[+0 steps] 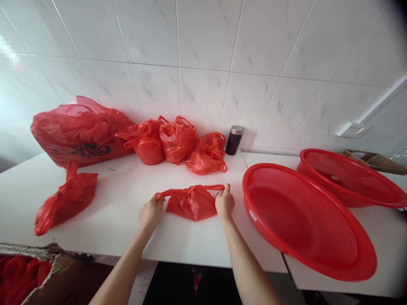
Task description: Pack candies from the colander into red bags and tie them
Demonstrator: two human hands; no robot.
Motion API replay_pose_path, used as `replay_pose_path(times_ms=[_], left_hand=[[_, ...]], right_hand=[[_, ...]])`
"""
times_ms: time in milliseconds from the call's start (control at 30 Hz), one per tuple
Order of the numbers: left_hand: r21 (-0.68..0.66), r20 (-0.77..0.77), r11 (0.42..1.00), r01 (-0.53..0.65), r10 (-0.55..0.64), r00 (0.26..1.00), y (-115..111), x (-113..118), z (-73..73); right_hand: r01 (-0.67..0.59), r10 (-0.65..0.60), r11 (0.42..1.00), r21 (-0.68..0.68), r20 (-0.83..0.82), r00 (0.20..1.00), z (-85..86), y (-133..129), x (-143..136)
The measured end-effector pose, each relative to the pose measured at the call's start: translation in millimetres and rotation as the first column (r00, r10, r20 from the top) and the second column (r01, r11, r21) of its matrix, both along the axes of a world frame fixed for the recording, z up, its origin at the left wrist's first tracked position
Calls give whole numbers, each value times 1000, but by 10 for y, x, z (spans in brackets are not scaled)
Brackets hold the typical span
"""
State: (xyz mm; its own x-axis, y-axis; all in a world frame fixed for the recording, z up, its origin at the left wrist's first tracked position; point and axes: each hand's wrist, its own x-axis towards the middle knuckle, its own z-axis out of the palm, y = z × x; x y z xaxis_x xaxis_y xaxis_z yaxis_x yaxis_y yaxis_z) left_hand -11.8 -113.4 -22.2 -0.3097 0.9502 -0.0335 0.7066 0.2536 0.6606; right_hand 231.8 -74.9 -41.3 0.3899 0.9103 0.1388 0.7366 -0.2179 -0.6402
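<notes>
A small red plastic bag point(193, 205) lies on the white table in front of me, its top drawn together in a knot at the middle. My left hand point(153, 211) is closed on the handle end stretching to the left. On the other side, my right hand point(224, 202) grips the opposite handle end, pulled out taut. What the bag contains is hidden. Another red bag point(68, 199) with a twisted top rests farther left, apart from my hands.
Tied red bags point(178, 140) stand along the tiled wall beside a large stuffed red bag point(82, 133). A dark flask point(234, 140) is near them. Red plastic baskets point(251, 212) occupy the right. A cardboard box point(68, 275) with red bags is at lower left.
</notes>
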Motion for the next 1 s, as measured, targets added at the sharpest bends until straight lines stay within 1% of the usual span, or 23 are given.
replay_pose_path(times_ms=[100,167,233,267,333,367,400,433,467,500,533,567,633,667,700,733,800,867,933,1000], left_hand=[[3,202,997,75,-75,976,-269,-174,111],[-10,302,990,139,-130,945,-385,-258,204],[-6,346,987,158,-146,927,-425,-303,310],[19,344,990,138,-136,929,-422,-302,364],[126,293,990,72,-106,950,-393,-223,465],[197,252,979,54,-104,962,-374,-140,506],[266,204,962,62,-119,972,-355,-28,535],[320,150,941,107,-162,975,-333,106,548],[345,88,919,188,-231,969,-306,253,546],[341,30,896,283,-312,950,-271,399,529],[300,-31,868,395,-405,914,-225,530,503],[243,-75,846,474,-471,879,-168,631,475],[129,-111,826,549,-538,836,-28,710,457],[83,-111,825,559,-550,828,44,678,486],[48,-103,825,563,-556,824,110,600,550],[24,-93,826,563,-559,824,164,479,652],[17,-65,843,538,-536,842,224,135,948],[53,-45,896,441,-439,897,219,-309,1304],[94,-38,950,299,-296,954,164,-813,1632],[116,-32,983,142,-139,990,90,-1339,1868]], right_hand=[[6,-2,999,43,-96,995,-7,-4,28],[-8,20,997,74,-161,987,-14,-9,37],[-36,60,993,110,-227,972,-19,-18,43],[-50,82,990,129,-258,963,-20,-23,46],[-74,123,983,167,-309,943,-25,-29,50],[-82,140,979,186,-329,934,-31,-30,52],[-90,158,975,203,-347,924,-38,-29,54],[-99,175,971,218,-364,915,-49,-26,56],[-104,189,967,232,-382,905,-62,-22,59],[-105,199,964,244,-400,895,-76,-15,62],[-99,202,962,255,-418,886,-90,-9,66],[-90,203,960,266,-436,877,-103,-2,71],[-70,205,955,288,-470,859,-123,8,82],[-67,211,952,298,-484,849,-129,11,87],[-70,222,949,307,-496,840,-135,12,93],[-77,235,946,313,-505,831,-140,12,98],[-93,255,943,320,-514,819,-152,12,107],[-107,265,942,317,-511,818,-170,16,112],[-119,269,942,313,-498,825,-190,25,113],[-129,273,941,313,-477,835,-210,40,110]])
